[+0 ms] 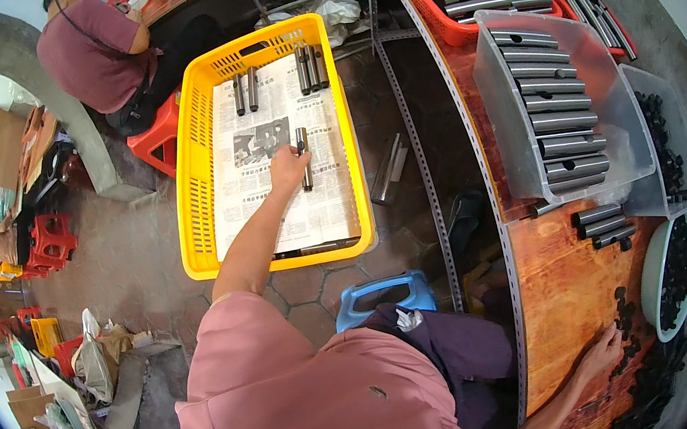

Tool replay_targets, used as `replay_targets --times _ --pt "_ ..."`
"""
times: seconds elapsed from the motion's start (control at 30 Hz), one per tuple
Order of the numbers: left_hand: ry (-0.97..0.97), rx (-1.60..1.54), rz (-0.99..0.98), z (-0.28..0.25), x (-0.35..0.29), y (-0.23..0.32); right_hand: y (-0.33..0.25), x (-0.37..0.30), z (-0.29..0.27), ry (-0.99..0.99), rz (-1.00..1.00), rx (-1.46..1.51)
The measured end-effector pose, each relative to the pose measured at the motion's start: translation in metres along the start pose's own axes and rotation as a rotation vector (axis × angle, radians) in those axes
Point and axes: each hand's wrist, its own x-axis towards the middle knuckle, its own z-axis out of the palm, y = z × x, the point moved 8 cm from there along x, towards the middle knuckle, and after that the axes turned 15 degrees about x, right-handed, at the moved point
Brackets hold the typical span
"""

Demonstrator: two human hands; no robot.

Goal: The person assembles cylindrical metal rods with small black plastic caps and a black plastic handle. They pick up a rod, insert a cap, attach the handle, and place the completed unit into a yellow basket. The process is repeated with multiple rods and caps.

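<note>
Grasping a metal tube (308,179), the left hand (291,169) was positioned above the inside of the yellow basket (297,261), its fingers closed around the tube's side. The tube's long axis pointed away from the person; whether its underside touched the newspaper (237,186) lining the basket could not be determined. Two tubes (253,89) lay side by side at the far left of the lining, and three more (312,68) lay at the far right.

The right hand (600,354) was located low over the wooden workbench (556,271), its fingertips at a strip of small black pieces (626,336). Whether those fingers were grasping a piece could not be determined. A pale green bowl (651,302), containing similar black pieces, stood just beyond that hand. Farther along the bench, three short tubes (601,227) lay parallel, near a translucent bin (621,137) containing a row of tubes. A red basket (458,33) of tubes stood behind the bin. A blue stool (422,291) stood on the floor near the yellow basket.
</note>
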Motion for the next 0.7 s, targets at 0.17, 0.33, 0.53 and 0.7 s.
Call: replay_targets --times 0.17,0.33,0.53,0.7 --pt "0.013 0.205 0.106 -0.007 -0.027 0.008 0.005 -0.004 -0.003 0.006 0.014 -0.051" --pt "-0.201 0.084 0.017 -0.007 -0.045 0.001 -0.01 -0.003 0.003 0.029 0.014 -0.099" --pt "-0.036 -0.021 -0.001 -0.041 0.034 0.032 0.007 -0.001 -0.001 0.006 0.041 -0.172" --pt "0.104 -0.066 -0.043 -0.051 0.121 0.052 -0.001 -0.004 0.001 0.029 0.024 -0.202"
